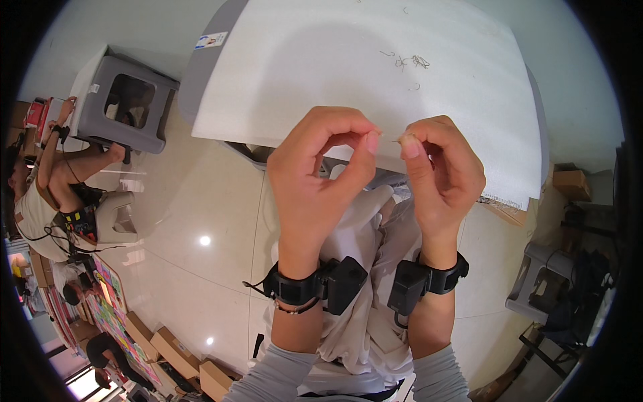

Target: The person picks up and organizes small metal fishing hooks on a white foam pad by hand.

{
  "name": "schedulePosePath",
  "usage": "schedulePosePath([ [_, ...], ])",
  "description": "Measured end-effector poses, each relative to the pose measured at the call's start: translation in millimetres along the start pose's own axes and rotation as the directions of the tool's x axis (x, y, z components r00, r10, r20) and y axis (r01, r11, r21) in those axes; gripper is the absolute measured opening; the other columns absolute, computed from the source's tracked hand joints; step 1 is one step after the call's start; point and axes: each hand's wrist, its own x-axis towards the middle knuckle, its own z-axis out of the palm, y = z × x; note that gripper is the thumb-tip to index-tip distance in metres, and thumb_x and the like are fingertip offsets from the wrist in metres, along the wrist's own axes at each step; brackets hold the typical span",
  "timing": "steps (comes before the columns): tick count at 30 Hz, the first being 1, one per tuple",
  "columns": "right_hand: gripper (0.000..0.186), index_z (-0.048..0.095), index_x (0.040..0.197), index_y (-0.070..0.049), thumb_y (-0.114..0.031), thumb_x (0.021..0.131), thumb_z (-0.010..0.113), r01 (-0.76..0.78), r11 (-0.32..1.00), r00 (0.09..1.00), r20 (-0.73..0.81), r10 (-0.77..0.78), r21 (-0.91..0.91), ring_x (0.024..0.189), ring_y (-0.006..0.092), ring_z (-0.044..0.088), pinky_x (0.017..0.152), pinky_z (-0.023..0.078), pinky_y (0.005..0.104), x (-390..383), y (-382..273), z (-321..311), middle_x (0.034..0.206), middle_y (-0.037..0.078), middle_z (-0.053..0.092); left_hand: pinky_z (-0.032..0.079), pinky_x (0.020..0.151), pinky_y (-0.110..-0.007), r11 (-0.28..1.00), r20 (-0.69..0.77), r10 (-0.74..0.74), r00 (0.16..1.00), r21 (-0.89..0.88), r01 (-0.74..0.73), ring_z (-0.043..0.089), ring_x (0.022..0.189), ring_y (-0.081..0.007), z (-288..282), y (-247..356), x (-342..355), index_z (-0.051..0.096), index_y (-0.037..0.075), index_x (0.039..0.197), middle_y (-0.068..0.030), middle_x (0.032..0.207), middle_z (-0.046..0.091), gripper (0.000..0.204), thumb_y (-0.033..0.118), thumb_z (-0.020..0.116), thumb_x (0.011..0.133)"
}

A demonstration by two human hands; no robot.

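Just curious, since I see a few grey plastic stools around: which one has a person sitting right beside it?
The grey plastic stool at upper left: a seated person is beside it. The other grey stool, at lower right, has nobody by it.

grey stool (127, 100), cardboard boxes (175, 352), seated person (47, 194)

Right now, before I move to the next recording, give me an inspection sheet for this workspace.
Surface: white foam-like sheet laid over a grey table.
Job's things: white cloth bunched in the lap; whether a thread runs between the fingertips is too fine to tell.
Clutter: a few loose thread scraps on the sheet.
Grippers: left hand and right hand raised, each with thumb and forefinger pinched, tips close together.
Cables: thin cord at the black left wrist band; matching right wrist band.
Surroundings: grey stool, another person seated at left, cardboard boxes on the glossy floor.
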Motion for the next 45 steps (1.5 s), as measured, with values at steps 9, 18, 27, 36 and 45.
schedulePosePath([
  [9,0.006,0.059,0.077,0.000,0.003,0.078,0.063,-0.015,1.000,1.000,0.000,0.015,0.000,0.053,0.0069,0.040,0.046,0.029,0.0200,0.3,-0.5,-0.1,0.066,0.002,0.054,0.049,0.071,-0.023,0.998,-0.053,-0.059,0.997,-0.022,0.058,0.057,0.075,-0.0099,2.7,3.0,-1.1,0.057,-0.002,0.088,-0.0050,0.085,0.060,0.009,-0.007,0.059,0.081],
  [18,0.006,0.059,0.077,-0.002,0.001,0.080,0.064,-0.109,0.994,0.994,-0.021,0.109,0.009,0.054,0.0057,0.043,0.046,0.030,0.0189,-0.4,-0.9,2.1,0.067,0.001,0.055,0.047,0.063,-0.023,0.984,-0.128,-0.142,0.982,-0.128,0.125,0.054,0.068,-0.0107,5.0,3.8,-1.2,0.053,0.000,0.095,-0.0089,0.083,0.060,0.006,0.001,0.054,0.090],
  [27,0.006,0.059,0.079,-0.002,-0.002,0.082,0.063,-0.141,0.989,0.988,-0.064,0.139,-0.040,0.056,0.0045,0.044,0.047,0.031,0.0177,-1.2,-2.1,0.4,0.069,0.000,0.055,0.048,0.067,-0.021,0.975,-0.158,-0.157,0.975,-0.181,0.127,0.055,0.075,-0.0087,2.8,5.2,-1.6,0.053,-0.001,0.095,-0.0041,0.085,0.056,0.009,-0.003,0.056,0.087],
  [36,0.006,0.059,0.079,-0.002,-0.002,0.083,0.063,-0.148,0.988,0.985,-0.095,0.145,-0.031,0.056,0.0030,0.043,0.047,0.030,0.0167,0.1,-2.8,0.2,0.069,-0.002,0.054,0.048,0.069,-0.021,0.980,-0.175,-0.147,0.974,-0.160,0.119,0.056,0.074,-0.0084,2.7,5.9,-0.5,0.054,-0.002,0.095,-0.0043,0.083,0.057,0.009,-0.004,0.057,0.086],
  [45,0.007,0.058,0.079,-0.003,0.001,0.082,0.063,-0.158,0.987,0.985,-0.070,0.159,0.012,0.056,0.0028,0.041,0.047,0.029,0.0170,-0.1,-3.5,0.9,0.070,-0.002,0.054,0.046,0.064,-0.022,0.984,-0.163,-0.149,0.975,-0.125,0.129,0.055,0.069,-0.0092,3.8,6.7,-0.5,0.055,-0.001,0.095,-0.0066,0.082,0.059,0.007,0.000,0.056,0.088],
])
